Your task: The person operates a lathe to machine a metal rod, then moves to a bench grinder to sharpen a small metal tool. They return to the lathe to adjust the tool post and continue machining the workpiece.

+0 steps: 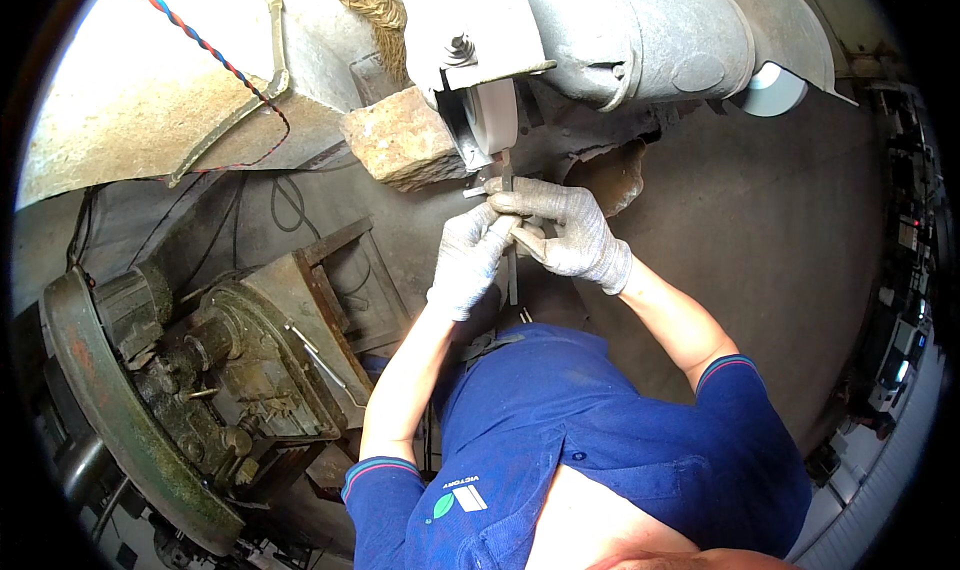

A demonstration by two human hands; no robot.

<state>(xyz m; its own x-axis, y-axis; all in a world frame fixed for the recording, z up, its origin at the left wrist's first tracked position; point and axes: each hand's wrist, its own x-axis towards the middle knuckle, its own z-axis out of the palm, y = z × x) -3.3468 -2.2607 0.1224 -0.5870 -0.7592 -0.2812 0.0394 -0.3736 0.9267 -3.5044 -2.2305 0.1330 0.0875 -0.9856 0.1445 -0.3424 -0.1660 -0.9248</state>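
Observation:
A narrow metal strip point(513, 278) is held upright in the picture between my gloved hands, its upper end at the lower edge of a pale grinding wheel point(494, 118). My left hand point(467, 257) pinches the strip from the left, fingertips together. From the other side my right hand point(568, 232) closes on it, with the index finger stretched along its upper part. Both hands wear grey-white knit gloves. Whether the strip touches the wheel is hard to tell. A metal guard point(487, 20) with a bolt covers the wheel's top.
A rough stone block point(400, 138) sits just left of the wheel. The grey cylindrical grinder motor point(640, 35) extends right to a second wheel point(772, 90). A straw brush point(375, 15) lies behind. Twisted coloured wires point(205, 45) hang at left, above a greasy green machine point(215, 370).

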